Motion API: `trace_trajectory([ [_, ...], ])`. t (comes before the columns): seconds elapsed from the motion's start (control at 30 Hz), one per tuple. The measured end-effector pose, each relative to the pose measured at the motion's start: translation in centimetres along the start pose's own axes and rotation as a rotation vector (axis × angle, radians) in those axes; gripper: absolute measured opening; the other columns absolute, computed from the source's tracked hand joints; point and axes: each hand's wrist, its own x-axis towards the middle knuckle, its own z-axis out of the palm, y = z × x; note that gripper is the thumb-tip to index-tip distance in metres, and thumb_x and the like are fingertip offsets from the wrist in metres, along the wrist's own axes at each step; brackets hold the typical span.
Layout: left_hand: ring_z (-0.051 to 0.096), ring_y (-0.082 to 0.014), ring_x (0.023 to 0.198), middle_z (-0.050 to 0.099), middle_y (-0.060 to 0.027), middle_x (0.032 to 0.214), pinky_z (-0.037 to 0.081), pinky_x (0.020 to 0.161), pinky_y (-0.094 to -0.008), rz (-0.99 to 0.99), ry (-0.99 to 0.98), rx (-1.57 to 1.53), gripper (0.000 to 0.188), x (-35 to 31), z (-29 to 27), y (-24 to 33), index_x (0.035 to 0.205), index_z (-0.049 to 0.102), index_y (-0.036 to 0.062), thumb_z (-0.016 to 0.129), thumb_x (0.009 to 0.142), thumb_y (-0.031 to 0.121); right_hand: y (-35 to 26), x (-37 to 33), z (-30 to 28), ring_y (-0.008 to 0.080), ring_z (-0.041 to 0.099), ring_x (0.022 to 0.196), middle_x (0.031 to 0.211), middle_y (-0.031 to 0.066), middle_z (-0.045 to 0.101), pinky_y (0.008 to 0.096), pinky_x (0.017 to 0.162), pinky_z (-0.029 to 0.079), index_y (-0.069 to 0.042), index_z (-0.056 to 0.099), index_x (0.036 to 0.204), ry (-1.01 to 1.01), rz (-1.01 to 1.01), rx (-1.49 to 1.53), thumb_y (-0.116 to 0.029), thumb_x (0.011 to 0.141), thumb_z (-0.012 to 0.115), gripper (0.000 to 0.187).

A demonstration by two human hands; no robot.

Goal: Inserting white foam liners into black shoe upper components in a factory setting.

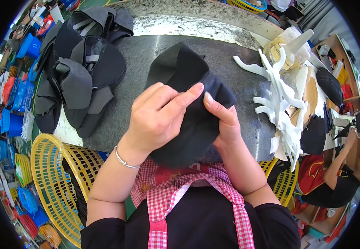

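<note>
In front of my chest I hold a soft black sewn fabric piece [184, 145], cap-like in shape, above the dark worktop [138, 54]. My left hand [153, 120], with a bracelet on its wrist, is closed on the piece, its index finger stretched along a fold near the middle. My right hand [226, 122] grips the right side, thumb on top close to my left fingertip and the other fingers hidden beneath. The piece's upper part stands up as a folded flap. To the left lies a pile of similar black and dark grey fabric pieces [74, 81].
White curved foam-like strips [281, 95] are heaped at the worktop's right side. A yellow plastic basket [49, 166] stands at my left, another yellow basket [287, 182] at my right. A co-worker's arm [339, 159] shows at far right. Blue bins [22, 95] line the left.
</note>
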Motion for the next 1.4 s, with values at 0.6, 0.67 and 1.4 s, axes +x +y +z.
trace_trajectory([
  [0.6, 0.053, -0.0161, 0.069, 0.051, -0.0059, 0.078, 0.045, 0.064, -0.0281, -0.458, -0.016, -0.505, 0.044, -0.3, 0.7, 2.0, 0.117, 0.071, 0.0027, 0.058, 0.078, -0.011, -1.4, 1.5, -1.3, 0.0163, 0.066, 0.093, 0.108, 0.0081, 0.068, 0.0305, 0.084, 0.054, 0.004, 0.057, 0.128, -0.016, -0.197, -0.339, -0.012, 0.081, 0.077, 0.053],
  [0.67, 0.052, -0.0152, 0.07, 0.051, -0.0055, 0.079, 0.045, 0.064, -0.0275, -0.461, -0.025, -0.587, 0.042, -0.4, 0.8, 1.8, 0.117, 0.071, 0.0027, 0.059, 0.078, -0.01, -1.6, 1.4, -0.7, 0.0155, 0.066, 0.095, 0.109, 0.0074, 0.068, 0.0304, 0.087, 0.053, 0.003, 0.059, 0.127, -0.017, -0.226, -0.331, -0.01, 0.08, 0.08, 0.053],
  [1.4, 0.058, -0.0306, 0.085, 0.057, -0.0106, 0.084, 0.045, 0.076, -0.0404, -0.101, -0.238, 0.209, 0.015, 4.6, -1.2, -2.4, 0.088, 0.062, 0.0053, 0.072, 0.082, 0.015, -3.4, 4.1, -0.2, 0.0255, 0.059, 0.122, 0.133, 0.0134, 0.06, 0.0417, 0.105, 0.046, -0.001, 0.054, 0.134, -0.046, -0.358, -0.09, -0.019, 0.102, 0.055, 0.037],
])
